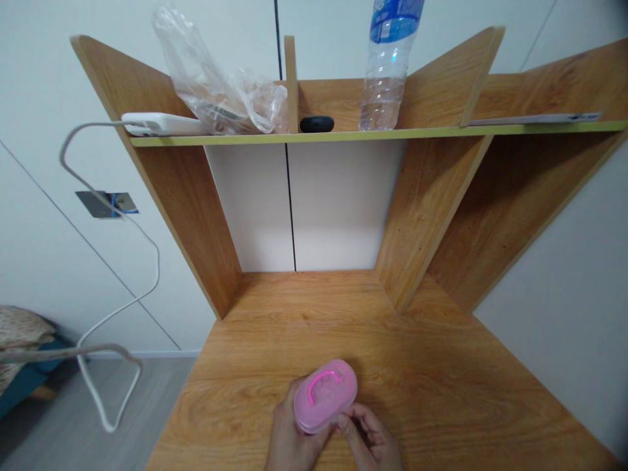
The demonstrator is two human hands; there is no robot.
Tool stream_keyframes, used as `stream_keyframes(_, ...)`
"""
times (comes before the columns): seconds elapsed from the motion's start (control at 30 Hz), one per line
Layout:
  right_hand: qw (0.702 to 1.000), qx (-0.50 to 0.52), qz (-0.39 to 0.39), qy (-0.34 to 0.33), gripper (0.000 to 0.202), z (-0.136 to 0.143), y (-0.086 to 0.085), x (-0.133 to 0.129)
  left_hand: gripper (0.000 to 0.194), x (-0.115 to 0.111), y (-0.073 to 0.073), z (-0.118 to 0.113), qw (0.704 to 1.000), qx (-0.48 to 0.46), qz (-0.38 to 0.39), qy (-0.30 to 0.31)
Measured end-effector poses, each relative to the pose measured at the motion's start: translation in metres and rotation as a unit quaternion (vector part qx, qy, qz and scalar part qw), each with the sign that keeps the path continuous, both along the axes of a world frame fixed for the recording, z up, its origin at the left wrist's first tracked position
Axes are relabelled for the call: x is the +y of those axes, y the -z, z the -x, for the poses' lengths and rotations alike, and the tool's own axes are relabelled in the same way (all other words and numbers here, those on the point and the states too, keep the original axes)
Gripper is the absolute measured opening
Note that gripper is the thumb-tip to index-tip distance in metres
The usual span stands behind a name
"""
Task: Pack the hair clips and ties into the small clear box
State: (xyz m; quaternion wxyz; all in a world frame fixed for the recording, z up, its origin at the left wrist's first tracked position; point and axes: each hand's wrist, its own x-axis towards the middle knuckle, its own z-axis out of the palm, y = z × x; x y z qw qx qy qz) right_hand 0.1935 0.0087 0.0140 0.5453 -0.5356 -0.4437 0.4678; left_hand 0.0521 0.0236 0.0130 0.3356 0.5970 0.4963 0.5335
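A small oval pink container (321,404) with a lid and a bright pink curved handle (314,386) on top is held over the near part of the desk. My left hand (289,428) is wrapped round its left side and underside. The thumb and fingers of my right hand (367,438) pinch at the container's lower right rim. The lid looks to be on the container. What is inside cannot be made out.
The wooden desk (304,327) carries a raised shelf (333,136). On the shelf are a clear plastic bag (220,98), a white device (161,124) with a cable (157,261), a small black object (316,123) and a water bottle (387,72). The cable hangs at the left.
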Motion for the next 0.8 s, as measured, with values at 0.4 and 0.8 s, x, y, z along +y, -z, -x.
stream_keyframes(0.4,1.000,0.011,0.002,-0.020,0.039,-0.005,0.011,0.004,0.047,-0.001,0.005,0.000,1.000,-0.005,0.019,0.010)
stream_keyframes(0.8,0.995,-0.019,0.060,-0.081,0.047,-0.018,0.009,0.008,0.047,-0.002,0.007,-0.002,1.000,-0.007,0.027,0.011)
